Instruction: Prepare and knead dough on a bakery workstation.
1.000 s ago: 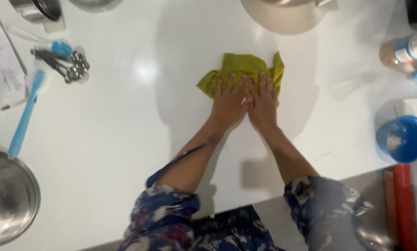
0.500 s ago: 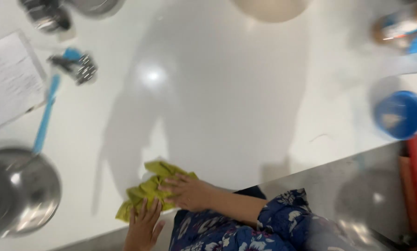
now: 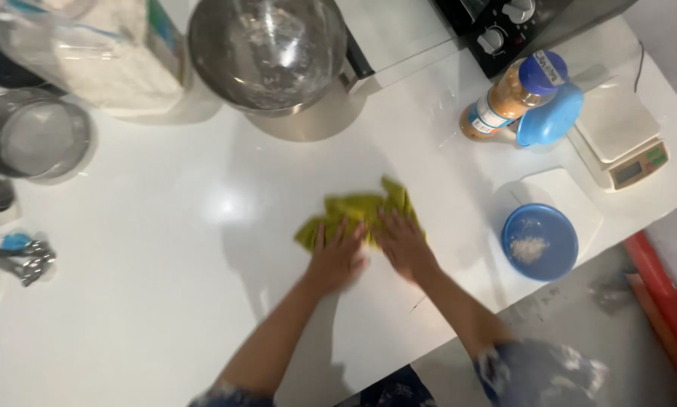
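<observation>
A crumpled yellow-green cloth lies on the white counter near its middle. My left hand presses flat on the cloth's near left part, fingers spread. Beside it, my right hand lies flat on the cloth's right part. Both hands touch each other's side and are a little blurred. My forearms reach in from the bottom edge, with patterned blue sleeves at the elbows.
A steel mixing bowl and a flour bag stand at the back. A sieve and measuring spoons sit left. At right are a blue bowl, a spice jar, a kitchen scale and a red rolling pin.
Both hands have pushed the cloth from the counter's near edge back out toward its middle. The camera has tilted up toward the back of the counter.
</observation>
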